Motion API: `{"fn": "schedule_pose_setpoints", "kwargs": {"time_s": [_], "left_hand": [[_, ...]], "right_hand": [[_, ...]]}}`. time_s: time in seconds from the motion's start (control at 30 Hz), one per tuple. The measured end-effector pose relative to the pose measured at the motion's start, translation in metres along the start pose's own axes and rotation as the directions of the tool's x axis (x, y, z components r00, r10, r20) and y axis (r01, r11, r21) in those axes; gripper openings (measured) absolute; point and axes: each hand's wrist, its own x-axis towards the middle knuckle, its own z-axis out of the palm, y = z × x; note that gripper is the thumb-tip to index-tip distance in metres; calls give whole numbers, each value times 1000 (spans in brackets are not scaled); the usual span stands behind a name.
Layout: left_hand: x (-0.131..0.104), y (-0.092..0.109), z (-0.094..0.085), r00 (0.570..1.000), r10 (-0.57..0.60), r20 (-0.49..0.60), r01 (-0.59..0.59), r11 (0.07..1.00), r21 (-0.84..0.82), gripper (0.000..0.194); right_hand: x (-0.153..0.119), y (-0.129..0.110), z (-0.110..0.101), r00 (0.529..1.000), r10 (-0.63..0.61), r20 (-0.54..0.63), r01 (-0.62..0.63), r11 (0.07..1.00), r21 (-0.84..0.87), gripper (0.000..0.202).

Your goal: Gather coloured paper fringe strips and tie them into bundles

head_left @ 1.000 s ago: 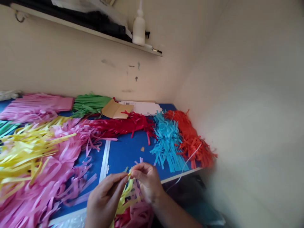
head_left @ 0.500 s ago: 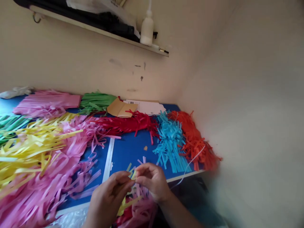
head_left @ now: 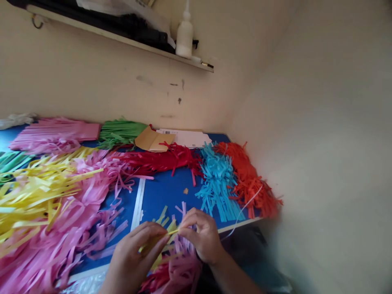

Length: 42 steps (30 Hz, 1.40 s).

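A left hand (head_left: 131, 251) and a right hand (head_left: 200, 234) pinch one yellow strip (head_left: 173, 232) near the front edge of the table (head_left: 165, 188).
The fingers of both hands are closed on the strip; its short visible length runs sideways between them, rising slightly toward the right. Just below lies one mixed fringe (head_left: 183, 267) of yellow, pink and red. Beyond the hands, a bare blue stretch of table gives room up to one red fringe (head_left: 156, 160), with one light-blue fringe (head_left: 218, 181) bounding it on the right. One orange fringe (head_left: 248, 175) reaches the table's right edge, beside the wall. To the left, yellow and pink fringes (head_left: 88, 200) overlap, too tangled to count. One brown envelope (head_left: 151, 139) lies behind the red fringe.
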Motion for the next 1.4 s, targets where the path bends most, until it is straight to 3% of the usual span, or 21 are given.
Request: {"fn": "schedule_pose_setpoints", "kwargs": {"time_s": [0.07, 0.13, 0.33, 0.7, 0.87, 1.0, 1.1, 1.4], "left_hand": [[-1, 0, 1, 986, 141, -84, -133, 987, 94, 16], [1, 3, 1, 961, 258, -100, -245, 961, 129, 7], [7, 7, 5, 936, 342, -81, -330, 934, 135, 11], [3, 7, 15, 941, 334, -52, -327, 938, 112, 6], [-2, 3, 26, 967, 251, -36, -242, 956, 165, 10], [-6, -3, 32, 938, 344, -41, -328, 920, 213, 9], [-7, -6, 31, 927, 373, -32, -366, 921, 136, 10], [-13, -5, 40, 981, 194, 16, -194, 979, 65, 8]], "right_hand": [[-1, -3, 0, 1000, -30, -4, 30, 998, -54, 9], [-1, -6, 1, 999, -51, -8, 50, 995, -86, 10], [-4, -7, 5, 993, -117, -32, 112, 984, -140, 16], [-8, -9, -2, 980, -195, -42, 182, 958, -220, 19], [-11, -5, -1, 971, -225, -75, 196, 940, -280, 22], [-14, -5, -2, 952, -299, -73, 251, 891, -378, 21], [-17, -7, -4, 960, -265, -88, 213, 899, -383, 24], [-21, -7, -8, 959, -272, -82, 220, 892, -394, 26]]}}
